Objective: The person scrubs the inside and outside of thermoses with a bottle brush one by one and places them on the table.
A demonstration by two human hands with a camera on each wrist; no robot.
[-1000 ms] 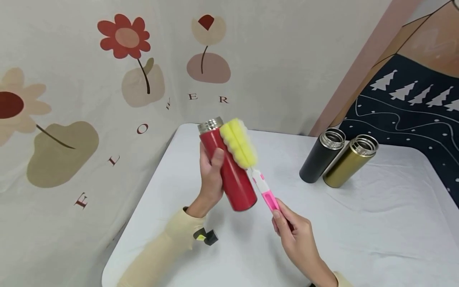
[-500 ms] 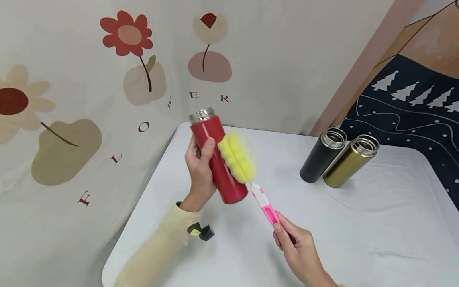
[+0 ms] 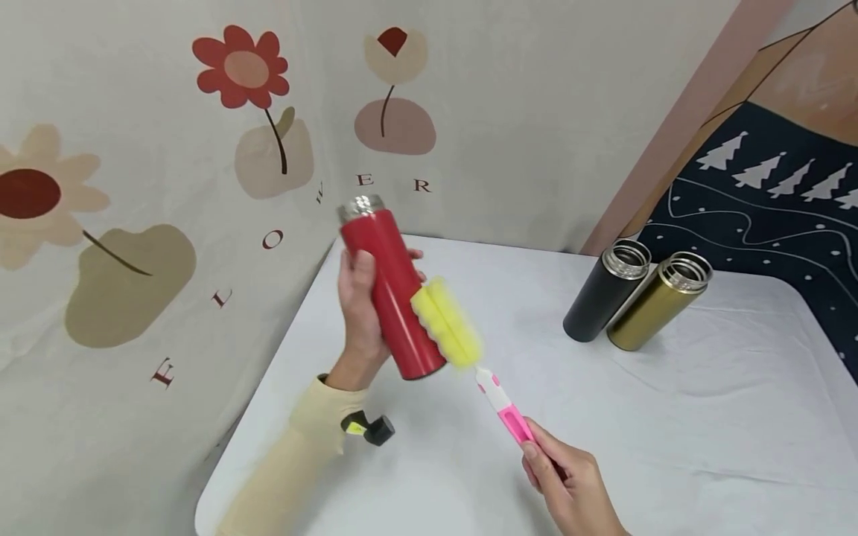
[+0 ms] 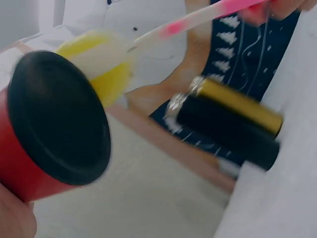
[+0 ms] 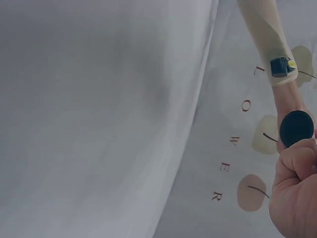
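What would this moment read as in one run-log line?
left hand: grips red bottle | right hand: holds sponge brush against bottle's lower side | table: black bottle, gold bottle

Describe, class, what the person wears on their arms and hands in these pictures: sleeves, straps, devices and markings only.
Both hands are bare, with no gloves or rings visible. The left hand leads into a pale cream-yellow long sleeve. At that wrist sits a small black device with a yellow-green mark. The right hand shows no sleeve in the head view, since its forearm runs out of frame.

Pink brush handle (image 3: 515,428) end hidden inside right hand (image 3: 570,487)
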